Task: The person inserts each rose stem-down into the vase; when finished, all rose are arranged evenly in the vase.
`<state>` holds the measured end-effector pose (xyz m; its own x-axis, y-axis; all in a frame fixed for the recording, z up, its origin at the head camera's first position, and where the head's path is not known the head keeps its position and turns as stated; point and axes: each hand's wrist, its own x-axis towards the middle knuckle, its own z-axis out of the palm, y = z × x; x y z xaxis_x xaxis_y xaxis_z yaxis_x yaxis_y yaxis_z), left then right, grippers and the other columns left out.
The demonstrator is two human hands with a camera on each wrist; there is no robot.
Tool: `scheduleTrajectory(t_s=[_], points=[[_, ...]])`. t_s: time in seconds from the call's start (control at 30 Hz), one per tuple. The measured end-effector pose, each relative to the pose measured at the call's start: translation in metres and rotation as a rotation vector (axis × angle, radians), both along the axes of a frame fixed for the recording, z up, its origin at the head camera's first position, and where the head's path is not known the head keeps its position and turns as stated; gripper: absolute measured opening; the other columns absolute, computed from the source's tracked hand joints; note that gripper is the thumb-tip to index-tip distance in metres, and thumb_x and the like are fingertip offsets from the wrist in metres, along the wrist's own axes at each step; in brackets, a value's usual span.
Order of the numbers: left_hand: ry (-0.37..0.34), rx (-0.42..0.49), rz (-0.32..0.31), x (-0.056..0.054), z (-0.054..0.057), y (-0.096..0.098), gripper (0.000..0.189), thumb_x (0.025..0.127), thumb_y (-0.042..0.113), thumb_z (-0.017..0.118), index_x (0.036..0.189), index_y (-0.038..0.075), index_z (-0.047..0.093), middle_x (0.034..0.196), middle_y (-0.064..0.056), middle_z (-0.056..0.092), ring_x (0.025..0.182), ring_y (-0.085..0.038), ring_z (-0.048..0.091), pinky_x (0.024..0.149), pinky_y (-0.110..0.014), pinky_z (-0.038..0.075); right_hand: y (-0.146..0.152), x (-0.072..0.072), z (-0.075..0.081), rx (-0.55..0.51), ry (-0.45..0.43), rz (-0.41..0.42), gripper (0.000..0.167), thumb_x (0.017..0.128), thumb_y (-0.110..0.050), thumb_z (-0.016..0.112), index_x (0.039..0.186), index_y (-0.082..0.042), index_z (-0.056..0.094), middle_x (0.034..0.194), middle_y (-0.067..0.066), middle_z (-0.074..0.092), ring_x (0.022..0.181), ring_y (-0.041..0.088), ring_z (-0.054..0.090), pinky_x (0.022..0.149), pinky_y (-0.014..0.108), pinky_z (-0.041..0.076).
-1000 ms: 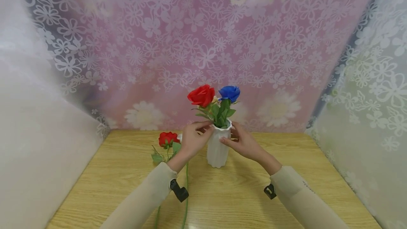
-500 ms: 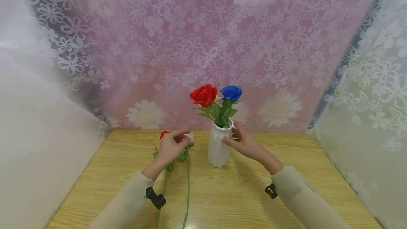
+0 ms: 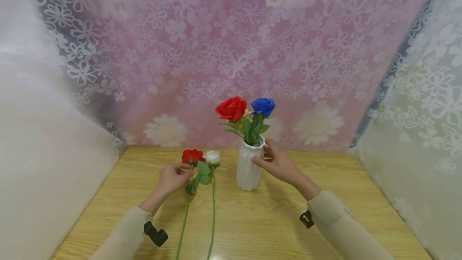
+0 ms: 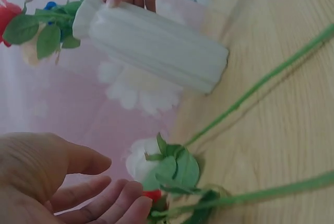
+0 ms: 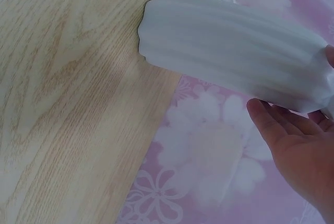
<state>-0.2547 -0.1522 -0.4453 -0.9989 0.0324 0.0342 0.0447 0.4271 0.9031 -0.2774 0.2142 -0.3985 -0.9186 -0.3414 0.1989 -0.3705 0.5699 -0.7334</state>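
Evidently steadied at right, loose at left

From my remote post, I see the right hand [image 3: 279, 164] curled round the upper part of a white, fluted, ceramic-looking vase [image 3: 248, 171], probably so the tall red rose [image 3: 232, 109] and blue rose [image 3: 263, 106] cannot topple it. The left hand [image 3: 175, 178] grasps nothing, thumb and fingers apart; I cannot tell whether a fingertip touches the ruffled, green-stemmed red rose [image 3: 192, 156] lying just right of it, bloom at the far end. A white rose [image 3: 212, 157] lies alongside, both stems pointing near, perhaps for easy reach.
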Motion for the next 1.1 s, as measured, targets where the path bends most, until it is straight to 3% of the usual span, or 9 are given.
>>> scheduleTrajectory(t_s=[0.2, 0.5, 0.77, 0.9, 1.1], points=[[-0.069, 0.011, -0.004, 0.006, -0.012, -0.016, 0.026, 0.096, 0.009, 0.074, 0.116, -0.008, 0.075, 0.087, -0.023, 0.078, 0.071, -0.03, 0.075, 0.069, -0.044, 0.066, 0.0, 0.0, 0.002, -0.026, 0.003, 0.008, 0.082, 0.1, -0.043, 0.072, 0.164, -0.015, 0.029, 0.163, 0.019, 0.046, 0.139, 0.045, 0.058, 0.107, 0.057, 0.055], [-0.136, 0.081, -0.068, 0.017, -0.031, -0.023, 0.039, 0.088, 0.002, 0.079, 0.123, -0.013, 0.07, 0.093, -0.022, 0.079, 0.072, -0.025, 0.076, 0.067, -0.039, 0.065, -0.002, -0.001, 0.002, -0.016, -0.004, -0.001, 0.084, 0.099, -0.048, 0.072, 0.164, -0.018, 0.029, 0.163, 0.016, 0.047, 0.139, 0.043, 0.059, 0.107, 0.056, 0.055], [-0.177, 0.125, -0.143, 0.023, -0.046, -0.022, 0.048, 0.085, -0.004, 0.075, 0.129, -0.018, 0.062, 0.098, -0.026, 0.077, 0.077, -0.026, 0.077, 0.068, -0.043, 0.067, -0.002, 0.002, 0.002, -0.012, -0.019, -0.012, 0.084, 0.1, -0.047, 0.072, 0.165, -0.018, 0.028, 0.164, 0.018, 0.045, 0.138, 0.044, 0.059, 0.108, 0.056, 0.055], [-0.197, 0.11, -0.136, 0.025, -0.048, -0.018, 0.049, 0.086, -0.004, 0.077, 0.131, -0.016, 0.062, 0.095, -0.021, 0.078, 0.075, -0.03, 0.078, 0.067, -0.043, 0.067, -0.002, 0.002, 0.001, -0.011, -0.025, -0.013, 0.084, 0.1, -0.047, 0.071, 0.165, -0.018, 0.026, 0.164, 0.019, 0.045, 0.138, 0.044, 0.059, 0.108, 0.056, 0.054], [-0.214, 0.1, -0.071, 0.025, -0.05, -0.012, 0.049, 0.084, -0.006, 0.078, 0.131, -0.012, 0.063, 0.09, -0.017, 0.076, 0.071, -0.029, 0.077, 0.065, -0.04, 0.066, -0.002, 0.002, 0.0, -0.018, -0.025, -0.016, 0.085, 0.1, -0.047, 0.072, 0.165, -0.018, 0.027, 0.163, 0.019, 0.045, 0.138, 0.044, 0.059, 0.108, 0.056, 0.055]])
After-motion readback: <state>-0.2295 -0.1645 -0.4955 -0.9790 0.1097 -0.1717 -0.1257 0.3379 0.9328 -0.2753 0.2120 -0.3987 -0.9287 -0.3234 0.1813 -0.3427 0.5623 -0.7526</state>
